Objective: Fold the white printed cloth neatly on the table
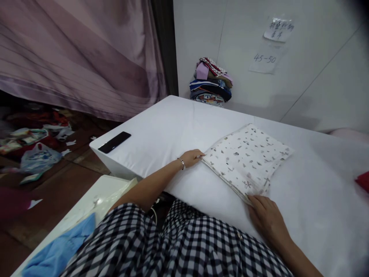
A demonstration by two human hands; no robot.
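Note:
A folded white cloth [245, 154] with a small printed pattern lies on the white-covered table, its layers showing along the near edge. My left hand [191, 157], with a bracelet at the wrist, pinches the left corner of this cloth between thumb and fingers. At the near corner is my right hand [265, 215], its fingers closed over the cloth's edge and the thumb mostly hidden. The fabric close to the right fingers is slightly blurred.
A black phone [114, 142] lies on the table's left end. Folded clothes [211, 82] are stacked beyond the far edge, by the wall. To the left, a lower white surface [106, 188] holds a blue cloth [66, 246]. A plastic bag [40, 157] sits on the floor.

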